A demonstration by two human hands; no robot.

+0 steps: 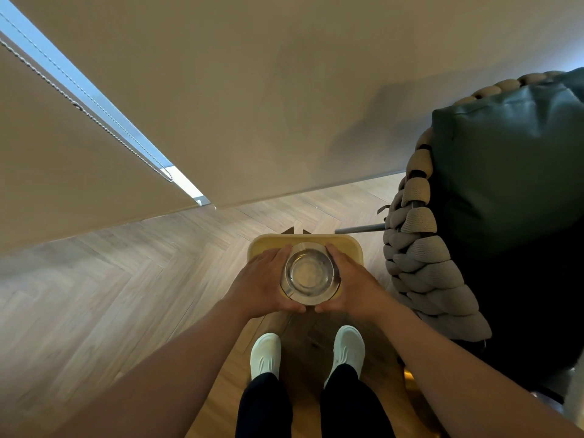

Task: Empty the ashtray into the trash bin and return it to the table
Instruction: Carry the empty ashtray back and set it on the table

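I see both hands, left hand [264,281] and right hand [349,279], clasping the glass ashtray [310,273] over the yellow desk [347,245]; open floor [126,279] at nine o'clock.

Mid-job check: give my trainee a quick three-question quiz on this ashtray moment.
1. True or false: only the left hand grips the round clear glass ashtray.
2. What lies directly under the ashtray? A) pale yellow rounded-square table B) dark green cushion C) bare floor
3. Fill in: the bowl of the ashtray looks ___.

Key: 1 false, the right hand grips it too; 2 A; 3 empty.
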